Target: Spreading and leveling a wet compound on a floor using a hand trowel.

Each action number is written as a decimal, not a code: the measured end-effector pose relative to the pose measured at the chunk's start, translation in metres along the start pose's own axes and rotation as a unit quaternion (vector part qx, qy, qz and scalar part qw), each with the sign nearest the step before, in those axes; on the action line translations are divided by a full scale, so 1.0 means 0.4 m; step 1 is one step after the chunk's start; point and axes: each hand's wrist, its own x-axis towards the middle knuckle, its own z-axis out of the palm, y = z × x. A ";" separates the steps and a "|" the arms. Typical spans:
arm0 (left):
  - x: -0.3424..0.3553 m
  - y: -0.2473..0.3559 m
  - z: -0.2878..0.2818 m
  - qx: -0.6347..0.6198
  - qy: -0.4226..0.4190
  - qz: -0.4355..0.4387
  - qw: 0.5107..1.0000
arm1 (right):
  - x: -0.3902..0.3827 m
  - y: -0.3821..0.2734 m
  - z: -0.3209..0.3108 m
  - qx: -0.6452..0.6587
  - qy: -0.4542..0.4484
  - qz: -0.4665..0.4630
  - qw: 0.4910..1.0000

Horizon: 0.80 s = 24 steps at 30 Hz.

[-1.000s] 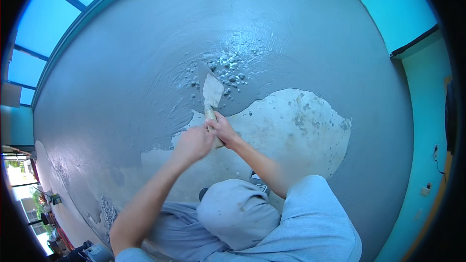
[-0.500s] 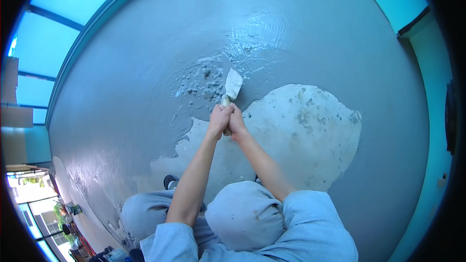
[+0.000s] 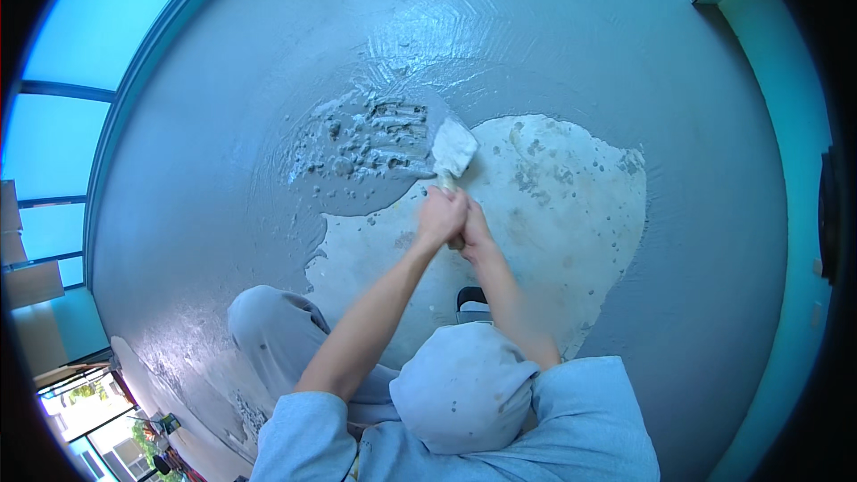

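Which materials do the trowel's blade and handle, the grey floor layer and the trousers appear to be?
Trowel blade: probably metal, thin and flat, though pale residue masks its finish.
Handle: perhaps wood, dull and beige; mostly covered.
Grey layer: likely wet cement or mortar, given its sheen and lumps.
Trousers: matte woven-looking cloth, soft folds.

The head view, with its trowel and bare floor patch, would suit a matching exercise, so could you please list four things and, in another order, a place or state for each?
Things
1. Trowel handle
2. Bare floor patch
3. Lumpy grey mix
4. Blue panes

Places and states
A. Pale, with darker blotches
B. Along the picture's left side
C. Gripped by the left hand and right hand
D. Just left of the trowel blade

Pairs: 1-C, 2-A, 3-D, 4-B
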 end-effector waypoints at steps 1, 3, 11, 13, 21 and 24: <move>-0.008 0.002 0.034 -0.002 -0.005 0.003 1.000 | 0.001 0.009 -0.044 0.033 0.003 -0.001 0.999; -0.041 -0.004 0.075 0.008 -0.020 0.042 0.999 | -0.032 0.011 -0.079 0.045 0.009 -0.008 0.999; -0.187 0.035 0.152 0.089 -0.122 0.193 0.969 | -0.222 0.015 -0.162 0.176 0.010 -0.047 0.983; -0.202 0.039 0.149 0.079 -0.133 0.208 0.966 | -0.232 0.010 -0.158 0.198 0.034 -0.034 0.979; -0.057 -0.013 -0.059 -0.083 0.101 0.029 0.991 | -0.046 -0.015 0.066 0.005 -0.098 -0.023 0.995; 0.044 -0.083 -0.134 -0.101 0.123 0.002 0.987 | 0.061 0.028 0.163 -0.031 -0.099 -0.018 0.994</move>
